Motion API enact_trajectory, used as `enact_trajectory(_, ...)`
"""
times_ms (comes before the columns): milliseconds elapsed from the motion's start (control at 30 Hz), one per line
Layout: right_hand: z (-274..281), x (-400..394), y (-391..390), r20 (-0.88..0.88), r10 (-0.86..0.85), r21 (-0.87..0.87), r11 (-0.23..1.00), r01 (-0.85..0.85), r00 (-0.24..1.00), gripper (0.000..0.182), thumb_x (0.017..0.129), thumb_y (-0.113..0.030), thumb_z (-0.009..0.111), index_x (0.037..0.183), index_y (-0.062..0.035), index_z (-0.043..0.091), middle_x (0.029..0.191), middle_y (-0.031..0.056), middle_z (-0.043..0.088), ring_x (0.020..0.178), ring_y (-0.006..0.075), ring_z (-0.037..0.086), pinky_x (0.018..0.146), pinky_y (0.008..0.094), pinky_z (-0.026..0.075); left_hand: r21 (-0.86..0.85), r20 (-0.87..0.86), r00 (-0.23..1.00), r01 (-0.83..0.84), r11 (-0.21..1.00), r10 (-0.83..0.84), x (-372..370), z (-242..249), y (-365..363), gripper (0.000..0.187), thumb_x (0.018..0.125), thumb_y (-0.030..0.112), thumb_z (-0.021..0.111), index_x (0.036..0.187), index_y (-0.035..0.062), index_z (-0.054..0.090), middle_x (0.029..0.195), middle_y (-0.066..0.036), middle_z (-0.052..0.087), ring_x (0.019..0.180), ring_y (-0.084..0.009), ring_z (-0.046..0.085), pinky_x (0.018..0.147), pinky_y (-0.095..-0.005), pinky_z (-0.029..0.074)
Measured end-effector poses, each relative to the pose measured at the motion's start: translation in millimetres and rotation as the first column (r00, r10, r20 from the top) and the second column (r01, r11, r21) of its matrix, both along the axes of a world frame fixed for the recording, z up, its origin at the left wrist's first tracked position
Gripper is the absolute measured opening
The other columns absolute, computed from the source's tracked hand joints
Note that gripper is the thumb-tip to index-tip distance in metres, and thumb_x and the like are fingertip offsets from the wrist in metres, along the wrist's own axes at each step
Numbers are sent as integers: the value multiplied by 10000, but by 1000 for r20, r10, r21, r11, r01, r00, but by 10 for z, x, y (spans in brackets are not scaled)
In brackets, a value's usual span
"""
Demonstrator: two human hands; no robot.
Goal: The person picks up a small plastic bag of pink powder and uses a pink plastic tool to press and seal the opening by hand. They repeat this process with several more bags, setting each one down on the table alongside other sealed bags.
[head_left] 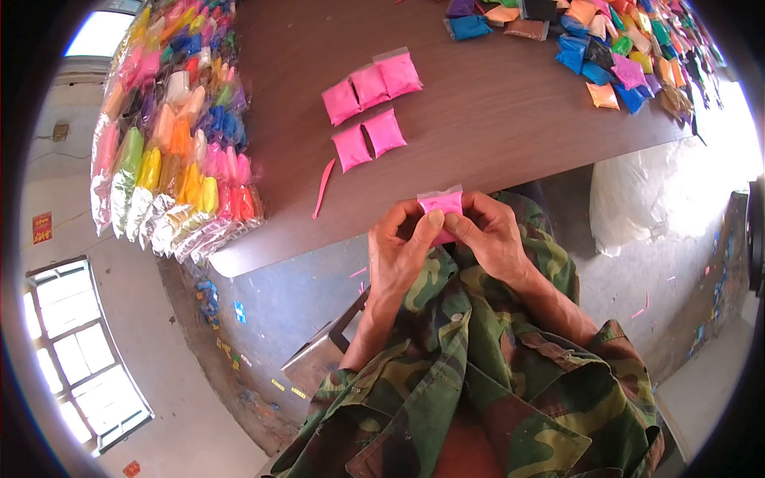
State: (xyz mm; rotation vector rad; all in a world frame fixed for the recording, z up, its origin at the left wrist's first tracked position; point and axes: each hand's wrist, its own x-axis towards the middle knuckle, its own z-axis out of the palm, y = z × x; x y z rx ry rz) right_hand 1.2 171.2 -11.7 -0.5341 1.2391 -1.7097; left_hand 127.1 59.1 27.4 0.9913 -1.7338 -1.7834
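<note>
A small clear packet of pink material point(441, 205) is held between my two hands at the table's front edge. My left hand point(402, 239) pinches its left side, with the thumb on the front face. On the right side, my right hand point(488, 235) grips it the same way, and the two thumbs are close together. Beyond them on the table lie three pink packets in a row point(369, 86) and a pair of pink packets point(385, 131) nearer to me. A thin pink stick tool point(323, 188) rests left of the pair.
Bagged packets of many colours point(179, 135) are heaped along the left of the brown table point(287, 159). Loose coloured packets point(629, 56) are piled at the back right. A white plastic bag point(637, 199) hangs beyond the right edge. Below left is a metal stool point(315, 362).
</note>
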Motion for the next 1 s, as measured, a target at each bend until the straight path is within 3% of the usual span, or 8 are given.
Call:
enact_trajectory(267,125,5,-26,51,31,9,999,-31,998,182,1054,-114,693,1171,25,697,986,12,708,841,43,609,724,231,498,-112,22,1000,22,993,-20,33,-62,-67,240,1007,183,770,870,9,677,710,76,560,673,-22,459,566,-231,360)
enact_trajectory(333,90,-1,-19,79,14,-5,1000,-13,997,186,1062,-128,683,1171,22,700,991,11,713,860,45,614,742,231,504,-90,29,998,58,994,-56,42,-76,-73,221,999,182,777,892,7,694,719,63,582,676,-32,477,574,-238,378)
enact_trajectory(433,15,-86,22,-45,32,38,999,-30,998,199,1075,-158,672,1166,16,706,992,5,717,888,46,616,767,233,510,-78,37,997,77,994,-74,59,-157,-61,206,985,186,790,948,-4,722,744,36,630,688,-52,519,596,-255,420)
enact_trajectory(567,-6,-36,-16,37,-103,-32,994,105,994,208,1075,-180,682,1160,8,715,983,-9,717,886,40,610,770,234,508,-48,15,996,91,995,-90,-59,16,74,252,1000,208,778,1090,-24,742,838,34,678,738,-37,552,658,-232,457)
enact_trajectory(767,-16,-16,-33,87,-152,-29,987,155,984,217,1068,-190,696,1169,1,718,993,-18,720,888,40,608,780,239,504,-4,81,991,109,994,-108,-10,-21,62,228,995,207,787,981,-14,735,750,50,644,678,-31,516,591,-227,407)
enact_trajectory(867,12,-33,-11,128,-114,-17,993,117,985,221,1065,-198,697,1166,-3,723,999,-18,716,881,44,606,779,239,497,-71,134,982,141,987,-131,14,15,20,213,978,163,789,958,-38,723,764,-20,698,697,-56,570,615,-258,468)
enact_trajectory(1000,135,-29,-8,166,-34,-2,999,35,985,225,1059,-191,696,1184,-7,728,1003,-17,710,869,51,604,775,248,497,-160,174,977,151,975,-123,88,-29,7,186,961,139,801,951,-32,727,776,-21,706,708,-55,576,612,-260,472)
